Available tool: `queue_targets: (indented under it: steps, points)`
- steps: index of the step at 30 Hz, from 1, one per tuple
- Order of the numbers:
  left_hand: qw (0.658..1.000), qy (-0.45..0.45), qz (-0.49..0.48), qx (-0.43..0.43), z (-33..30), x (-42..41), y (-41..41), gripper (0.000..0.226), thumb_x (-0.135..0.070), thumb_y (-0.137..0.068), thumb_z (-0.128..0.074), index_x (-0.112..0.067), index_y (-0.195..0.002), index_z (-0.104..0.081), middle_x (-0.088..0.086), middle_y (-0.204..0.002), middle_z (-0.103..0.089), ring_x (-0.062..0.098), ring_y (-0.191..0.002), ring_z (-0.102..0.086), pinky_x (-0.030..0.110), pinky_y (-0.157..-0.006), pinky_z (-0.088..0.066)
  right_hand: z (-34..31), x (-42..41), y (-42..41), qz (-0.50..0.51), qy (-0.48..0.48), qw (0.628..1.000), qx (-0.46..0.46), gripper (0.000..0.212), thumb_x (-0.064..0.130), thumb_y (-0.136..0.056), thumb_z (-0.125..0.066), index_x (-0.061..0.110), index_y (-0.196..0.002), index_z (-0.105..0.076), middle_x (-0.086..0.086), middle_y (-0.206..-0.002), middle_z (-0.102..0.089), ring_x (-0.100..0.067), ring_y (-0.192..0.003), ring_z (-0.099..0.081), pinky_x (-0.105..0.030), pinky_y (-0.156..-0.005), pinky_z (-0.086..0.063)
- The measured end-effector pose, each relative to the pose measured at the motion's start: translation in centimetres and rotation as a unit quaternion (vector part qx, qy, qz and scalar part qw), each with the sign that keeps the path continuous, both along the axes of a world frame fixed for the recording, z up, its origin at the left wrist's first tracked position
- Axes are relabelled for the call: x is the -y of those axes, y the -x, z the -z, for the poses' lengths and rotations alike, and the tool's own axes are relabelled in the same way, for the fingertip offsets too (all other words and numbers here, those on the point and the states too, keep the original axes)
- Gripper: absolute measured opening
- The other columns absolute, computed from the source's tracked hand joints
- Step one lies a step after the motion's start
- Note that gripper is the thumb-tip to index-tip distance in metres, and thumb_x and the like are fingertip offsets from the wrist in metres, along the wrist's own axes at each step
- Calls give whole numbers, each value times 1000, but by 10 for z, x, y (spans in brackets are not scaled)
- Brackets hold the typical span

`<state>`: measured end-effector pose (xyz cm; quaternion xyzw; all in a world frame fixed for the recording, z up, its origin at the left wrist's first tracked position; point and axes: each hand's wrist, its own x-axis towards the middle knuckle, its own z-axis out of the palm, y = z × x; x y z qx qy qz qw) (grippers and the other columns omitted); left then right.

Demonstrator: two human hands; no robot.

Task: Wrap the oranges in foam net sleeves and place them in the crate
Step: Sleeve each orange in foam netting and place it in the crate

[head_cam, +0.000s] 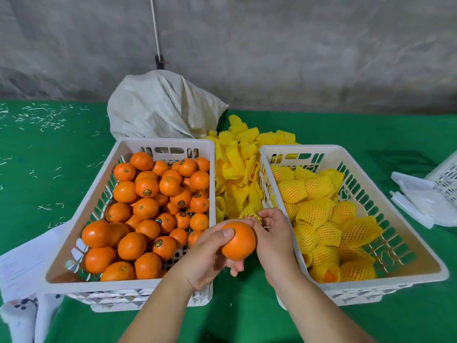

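My left hand [206, 253] grips a bare orange [239, 241] between the two crates, thumb on top. Just right of it, my right hand [273, 233] pinches the edge of a yellow foam net sleeve [252, 211] at the near end of the loose sleeve pile [235, 169]. The left white crate [74, 233] is full of several unwrapped oranges [146, 209]. The right white crate [420, 246] holds several oranges wrapped in yellow sleeves [319, 219].
A white woven sack [160, 107] lies behind the crates against the grey wall. White plastic bags [418, 199] and part of another crate [447, 179] are at the right. White paper [22, 263] lies at the left on the green cloth [49, 169].
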<state>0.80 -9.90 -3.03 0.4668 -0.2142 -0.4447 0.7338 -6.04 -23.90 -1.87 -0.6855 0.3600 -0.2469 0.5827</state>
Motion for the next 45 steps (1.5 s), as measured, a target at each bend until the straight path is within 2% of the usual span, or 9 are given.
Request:
queue_targets:
  steps: [4,9,15,19,25,31,36,39,45]
  points:
    - [985,2,-168,-45,4,13,6,68,-46,-83,-78,-16,-140,-56,19,-103,-73,29,-65,-66,31,-57,-56,-2,2,4,-41,28,999,13,14,22,-95,-71,35,-98,-67,11,-97,-71,-10,-94,-67,-40,-84,-56]
    - [942,-53,-291,162,6,13,18,56,-62,-83,-71,-49,-132,-47,-5,-128,-59,11,-105,-69,27,-81,-58,-1,-7,14,-117,165,979,21,12,27,-97,-63,31,-107,-61,9,-99,-66,-13,-90,-65,-37,-76,-55]
    - [965,-42,-193,172,9,7,15,72,-51,-88,-64,-71,-145,-25,-17,-161,-35,2,-143,-47,32,-116,-43,-9,-11,15,-103,233,966,48,16,25,-101,-59,29,-117,-61,11,-103,-64,-11,-92,-63,-39,-76,-56]
    - [953,-66,-183,231,7,11,19,73,-55,-93,-67,-49,-156,-28,-11,-152,-52,7,-136,-56,31,-113,-48,-20,-1,19,-87,286,952,61,11,23,-102,-62,21,-112,-67,11,-103,-58,-17,-95,-62,-44,-79,-55]
    - [944,-45,-276,174,4,13,18,56,-27,-89,-78,-24,-136,-48,2,-116,-72,20,-107,-71,34,-90,-60,-25,-11,29,-185,361,911,76,12,30,-101,-60,23,-112,-64,24,-99,-50,3,-90,-55,-8,-74,-40]
    - [955,-26,-293,33,4,13,9,36,-22,-95,-62,-27,-127,-47,10,-108,-67,20,-83,-66,37,-67,-54,2,-25,33,-210,278,937,33,42,23,-99,-62,33,-136,-45,21,-115,-44,-4,-105,-56,-16,-82,-49]
    - [972,-6,-186,146,12,5,11,55,-32,-94,-63,-33,-147,-51,16,-122,-65,28,-90,-62,38,-64,-54,-7,-13,30,-157,309,935,67,39,34,-93,-53,31,-132,-50,19,-122,-41,-10,-110,-54,-25,-87,-53]
    - [970,-40,-171,171,14,7,12,55,-41,-94,-74,-40,-144,-50,17,-103,-64,25,-79,-57,35,-63,-52,-13,0,30,-158,317,933,65,47,41,-91,-57,34,-137,-53,9,-126,-42,-15,-114,-54,-37,-90,-55]
    - [965,-42,-199,167,11,8,11,63,-50,-80,-89,-29,-129,-55,11,-124,-68,28,-110,-68,41,-93,-56,-18,7,32,-167,341,920,95,38,30,-103,-51,24,-139,-63,9,-119,-48,-6,-114,-54,-27,-88,-53]
